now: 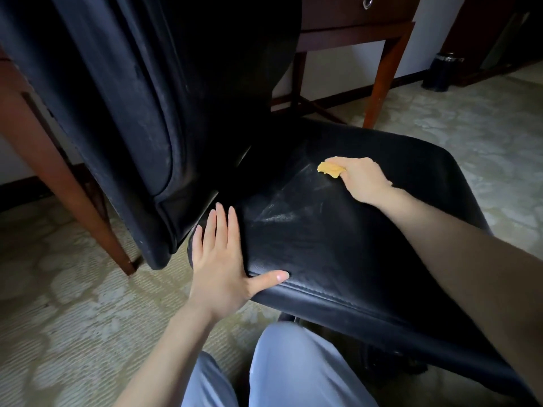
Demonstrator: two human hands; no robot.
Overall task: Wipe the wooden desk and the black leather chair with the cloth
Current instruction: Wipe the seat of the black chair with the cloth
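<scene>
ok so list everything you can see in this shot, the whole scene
chair: one, black leather, centre; backrest upper left
cloth: one, yellow, bunched on the chair seat
desk: one, reddish-brown wood, behind the chair
ring pull: one, metal, on the desk drawer, top edge
bin: one, dark with a metal rim, on the floor by the wall, far right
carpet: one, pale, patterned, across the floor
trousers: one pair, grey-blue, bottom centre
left hand: one, flat on the seat's near left corner, fingers straight
right hand: one, gripping the cloth on the seat
</scene>
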